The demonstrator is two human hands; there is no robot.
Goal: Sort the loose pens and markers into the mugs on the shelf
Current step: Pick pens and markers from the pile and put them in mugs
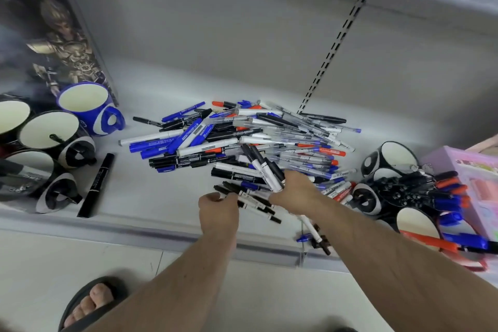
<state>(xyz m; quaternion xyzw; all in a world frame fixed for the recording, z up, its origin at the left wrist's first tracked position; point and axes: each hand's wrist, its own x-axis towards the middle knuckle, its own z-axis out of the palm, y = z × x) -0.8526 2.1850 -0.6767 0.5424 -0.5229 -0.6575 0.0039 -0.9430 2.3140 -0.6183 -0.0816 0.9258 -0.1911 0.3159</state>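
The left hand (218,206) is curled, thumb and fingers pinching the near ends of a few black-capped white markers (256,203) that lie on the shelf (167,197). Their long axes run from this hand toward the right and slightly toward the shelf's front edge, passing below the right hand.

The right hand (293,188) sits just right of and slightly beyond the left. It grips a small bundle of white markers with black caps (265,170). The bundle's long axis rises from the fist, leaning away and to the left, over the near margin of the pile. How many markers it holds cannot be told exactly.

Directly beyond both hands lies the main pile of loose pens and markers (242,135): blue, black, red and white barrels crossed at all angles, with clear-barrelled pens toward the right. The right hand is the nearer to it.

Right of the right hand, near it, stands a cluster of black-and-white mugs (390,159); one is packed with black, red and blue markers (420,191). Well to the left of the left hand stand more black-and-white mugs (48,129) and a blue mug (89,108); a thick black marker (97,186) lies loose beside them.

Judgement: the step in hand is gathering like markers. The right-side cluster is the shorter carry for the held bundle.
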